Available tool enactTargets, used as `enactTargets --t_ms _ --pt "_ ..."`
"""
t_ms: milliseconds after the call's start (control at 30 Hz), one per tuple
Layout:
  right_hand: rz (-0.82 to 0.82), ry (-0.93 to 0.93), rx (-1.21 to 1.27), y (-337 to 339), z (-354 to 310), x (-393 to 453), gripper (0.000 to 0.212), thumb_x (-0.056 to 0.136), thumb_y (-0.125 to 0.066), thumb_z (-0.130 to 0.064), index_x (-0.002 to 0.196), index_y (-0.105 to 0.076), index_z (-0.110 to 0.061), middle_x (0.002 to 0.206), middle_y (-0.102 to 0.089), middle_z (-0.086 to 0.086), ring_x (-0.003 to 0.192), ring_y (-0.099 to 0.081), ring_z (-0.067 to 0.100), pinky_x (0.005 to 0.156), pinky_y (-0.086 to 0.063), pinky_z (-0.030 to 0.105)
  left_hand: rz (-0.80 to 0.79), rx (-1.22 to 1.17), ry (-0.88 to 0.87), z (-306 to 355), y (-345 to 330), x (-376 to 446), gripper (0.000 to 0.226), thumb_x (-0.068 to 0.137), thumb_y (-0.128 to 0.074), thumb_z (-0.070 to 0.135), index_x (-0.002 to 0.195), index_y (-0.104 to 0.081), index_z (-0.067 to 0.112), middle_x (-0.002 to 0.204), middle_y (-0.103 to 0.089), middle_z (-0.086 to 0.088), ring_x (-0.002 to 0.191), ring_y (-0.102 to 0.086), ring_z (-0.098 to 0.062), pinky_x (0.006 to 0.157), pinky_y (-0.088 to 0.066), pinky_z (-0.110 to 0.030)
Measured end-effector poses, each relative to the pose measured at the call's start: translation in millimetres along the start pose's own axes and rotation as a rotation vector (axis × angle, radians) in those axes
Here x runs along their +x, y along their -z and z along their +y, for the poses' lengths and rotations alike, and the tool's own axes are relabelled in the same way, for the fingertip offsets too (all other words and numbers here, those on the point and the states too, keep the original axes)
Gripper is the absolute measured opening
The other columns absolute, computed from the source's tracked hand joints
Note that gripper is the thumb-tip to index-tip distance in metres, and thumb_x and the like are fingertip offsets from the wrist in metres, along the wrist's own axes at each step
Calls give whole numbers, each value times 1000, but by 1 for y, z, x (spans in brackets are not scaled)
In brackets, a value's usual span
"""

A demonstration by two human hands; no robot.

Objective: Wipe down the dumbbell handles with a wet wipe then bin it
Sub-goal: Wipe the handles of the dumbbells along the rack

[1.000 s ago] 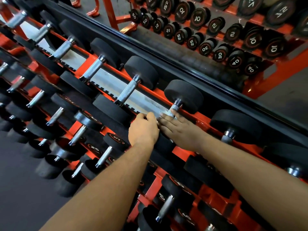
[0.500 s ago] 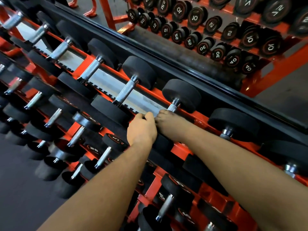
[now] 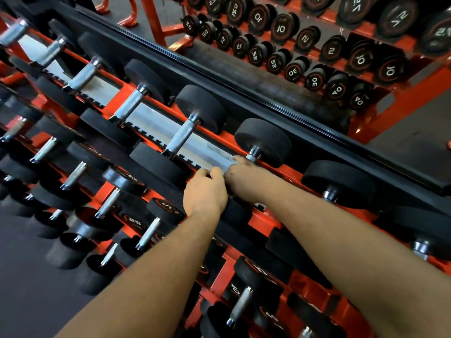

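Observation:
A black dumbbell lies on the top row of the orange rack [image 3: 280, 170], its far head [image 3: 263, 142] toward the back. Only a short stub of its metal handle [image 3: 253, 152] shows. My right hand [image 3: 244, 176] is curled round the rest of the handle. My left hand [image 3: 206, 193] sits right beside it, fingers curled over the top of the near head [image 3: 235, 212]. No wet wipe shows; whatever lies under my right palm is hidden.
More dumbbells line the top row on both sides, the nearest handle [image 3: 181, 136] to the left and a big head [image 3: 339, 184] to the right. Lower rows hold several smaller ones. A second numbered rack [image 3: 317, 57] stands behind. Dark floor [image 3: 24, 289] lies at lower left.
My right hand's fingers, spread flat over the handle a second ago, have curled round it. My left hand has stayed on the near head.

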State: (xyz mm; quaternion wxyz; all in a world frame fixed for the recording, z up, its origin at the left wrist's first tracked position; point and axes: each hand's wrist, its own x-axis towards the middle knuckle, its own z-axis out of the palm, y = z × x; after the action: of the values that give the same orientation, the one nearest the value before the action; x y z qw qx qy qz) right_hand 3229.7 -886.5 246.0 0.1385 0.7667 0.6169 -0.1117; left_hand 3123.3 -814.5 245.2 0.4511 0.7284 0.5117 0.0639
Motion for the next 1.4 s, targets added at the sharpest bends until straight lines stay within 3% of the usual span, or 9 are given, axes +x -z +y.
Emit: enactTargets --t_ms 167,367,533,733,833,900,1133,1300,1400 --pt "230 101 -318 -58 27 -33 47 97 -44 -11 144 -45 -12 144 -46 13 142 -37 33 122 -14 55 -7 -2 8 -3 -2 2 34 97 -38 43 88 -62 21 80 -62 0 84 -57 -26 71 -41 -36" --pt "119 40 -132 -14 14 2 24 94 -51 -16 115 -62 -20 104 -63 2 113 -56 24 123 -11 55 -5 18 -1 -1 0 1 33 97 -39 41 86 -61 20 88 -64 -6 86 -57 -29 72 -40 -37" --pt "309 11 -302 -63 31 -37 53 91 -47 -11 143 -39 -11 146 -42 16 145 -31 38 123 -12 54 2 0 -1 -5 -3 3 35 96 -38 44 82 -59 20 81 -63 -3 79 -59 -24 66 -43 -36" --pt "276 -69 -213 -26 15 1 20 89 -53 -9 103 -66 -14 96 -66 7 105 -62 29 122 -16 56 -4 13 1 -1 -2 -1 35 96 -38 42 77 -57 19 80 -62 -4 77 -57 -24 67 -41 -37" --pt "386 -67 -248 -51 27 -17 39 89 -42 -8 126 -54 -10 129 -58 17 136 -45 37 120 -21 56 -5 29 0 -3 -1 1 35 97 -37 42 79 -58 20 80 -62 -4 77 -57 -24 67 -42 -36" --pt "341 -123 -318 -63 27 -32 54 92 -35 -14 146 -34 -6 155 -33 22 150 -20 40 122 -15 55 -1 32 -5 -3 -2 2 35 97 -37 42 79 -57 20 78 -61 -3 73 -56 -21 62 -39 -34" --pt "248 -313 -312 -25 3 -9 41 98 -40 -17 136 -52 -5 148 -46 25 145 -35 37 122 -21 49 -10 45 5 1 0 -1 35 96 -38 41 79 -59 19 83 -63 -6 81 -57 -28 69 -40 -37" --pt "169 -510 183 -31 -17 -31 80 97 -44 -10 158 8 -8 163 23 15 151 19 32 125 -8 49 -74 132 14 2 1 5 42 96 -38 47 115 -66 22 110 -69 -8 101 -59 -32 80 -40 -37" --pt "309 -665 750 -13 -33 -27 80 97 -51 -6 160 -1 -12 167 11 8 154 1 27 124 -15 38 -125 195 -10 6 3 8 48 96 -39 49 130 -61 23 125 -67 -11 115 -59 -34 84 -38 -38"
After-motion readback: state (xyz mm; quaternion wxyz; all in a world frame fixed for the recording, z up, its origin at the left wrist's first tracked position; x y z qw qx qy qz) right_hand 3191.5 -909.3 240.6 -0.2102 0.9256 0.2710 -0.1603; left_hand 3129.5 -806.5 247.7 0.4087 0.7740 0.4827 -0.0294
